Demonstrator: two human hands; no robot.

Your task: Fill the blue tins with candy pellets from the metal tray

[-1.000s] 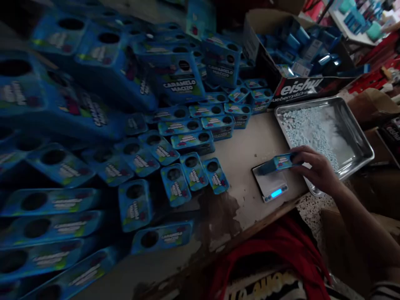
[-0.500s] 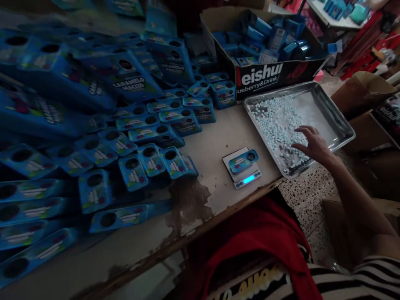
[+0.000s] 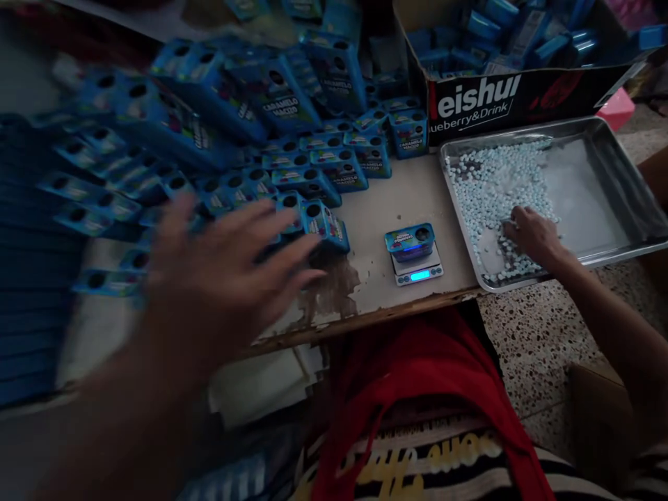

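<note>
My left hand [image 3: 224,278] is raised over the left part of the table, fingers spread and slightly blurred, holding nothing. Behind and beneath it are rows of blue candy boxes [image 3: 334,167]. My right hand [image 3: 535,236] reaches into a metal tray [image 3: 600,181], its fingers curled in among small pale blue and white candies [image 3: 490,188]. What lies inside its grip is mostly hidden. Between the hands, one blue box [image 3: 410,240] rests on a small digital scale [image 3: 420,275] with a lit blue display.
A black-sided carton [image 3: 480,97] filled with blue boxes stands behind the tray. More blue boxes are stacked at the back left. The table's worn wooden front edge [image 3: 365,320] runs before the red apron [image 3: 417,369]. Speckled floor [image 3: 522,334] shows at right.
My left hand has come into view over the boxes. My right hand's fingers have gone from spread above the candies to curled down among them. The view has shifted left.
</note>
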